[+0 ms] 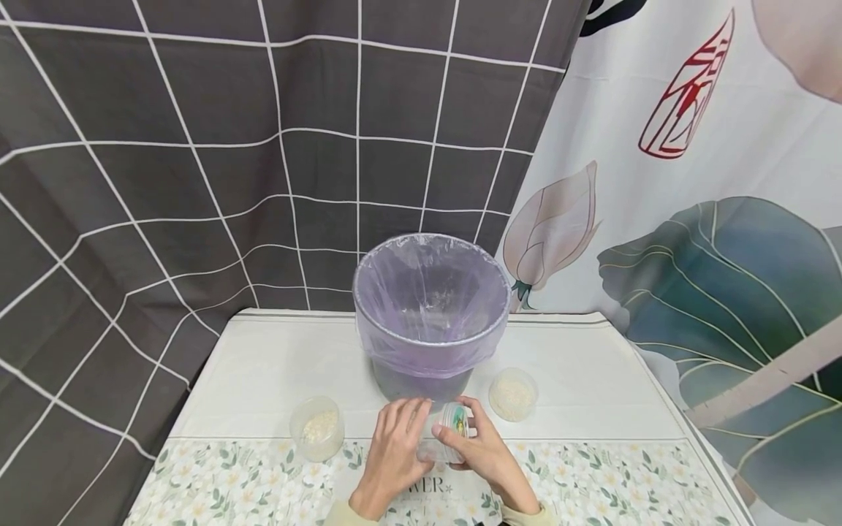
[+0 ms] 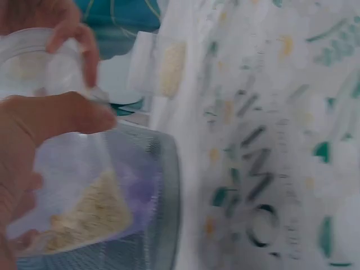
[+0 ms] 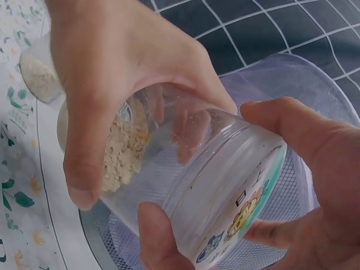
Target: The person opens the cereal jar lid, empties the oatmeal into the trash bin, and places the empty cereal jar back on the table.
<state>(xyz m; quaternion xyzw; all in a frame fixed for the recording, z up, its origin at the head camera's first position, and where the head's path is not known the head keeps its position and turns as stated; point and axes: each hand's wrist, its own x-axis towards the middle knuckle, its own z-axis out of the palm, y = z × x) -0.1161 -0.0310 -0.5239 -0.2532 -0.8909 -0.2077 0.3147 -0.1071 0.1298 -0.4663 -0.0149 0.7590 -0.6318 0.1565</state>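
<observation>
A clear plastic jar [image 3: 169,129] with pale, flaky grains [image 3: 125,149] at its base end lies tilted between both hands. My left hand [image 1: 395,449] grips the jar's body, thumb on one side and fingers on the other. My right hand [image 1: 490,453] holds the jar's lid [image 3: 239,211], which bears a printed picture with a green edge; its thumb and fingers spread around the rim. In the left wrist view the grains [image 2: 93,216] lie slanted against one side of the jar. Both hands are just in front of a bin [image 1: 427,365] lined with a purple bag.
Left of the hands stands a clear tub [image 1: 317,429] with pale grains inside. A similar tub [image 1: 513,394] stands right of the bin. The table [image 1: 263,365] has a white and floral cover. Behind it hang a dark grid curtain [image 1: 316,175] and a leaf-patterned curtain [image 1: 717,285].
</observation>
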